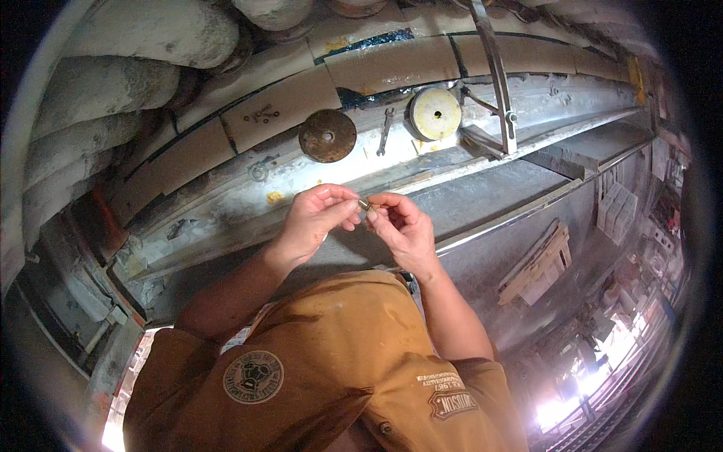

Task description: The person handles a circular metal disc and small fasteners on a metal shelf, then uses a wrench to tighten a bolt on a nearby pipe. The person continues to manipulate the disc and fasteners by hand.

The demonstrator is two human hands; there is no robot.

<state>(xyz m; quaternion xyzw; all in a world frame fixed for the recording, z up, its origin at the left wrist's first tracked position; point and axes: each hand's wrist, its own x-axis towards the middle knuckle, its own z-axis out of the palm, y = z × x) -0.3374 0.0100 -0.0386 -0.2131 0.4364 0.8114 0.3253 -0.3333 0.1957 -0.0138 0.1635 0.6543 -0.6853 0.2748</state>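
In front of my chest, my left hand (310,223) and my right hand (402,230) meet, fingertips pinched from both sides on a small, shiny metal piece (364,204). It looks short and cylindrical; its exact kind is too small to tell, and the fingers hide part of it. Beyond the hands, on a pale, dirty ledge, lies a rusty brown disc (327,136) with a centre hole. To its right are an open-ended wrench (385,132) and a thick pale-yellow wheel (435,114), also with a centre hole.
Several small nuts or washers (260,115) lie on a cardboard strip (282,105) behind the ledge. A metal bracket arm (497,83) comes down right of the wheel. Large dusty rounded shapes (143,34) hang at the upper left. Flat boards (536,264) lie at the right.
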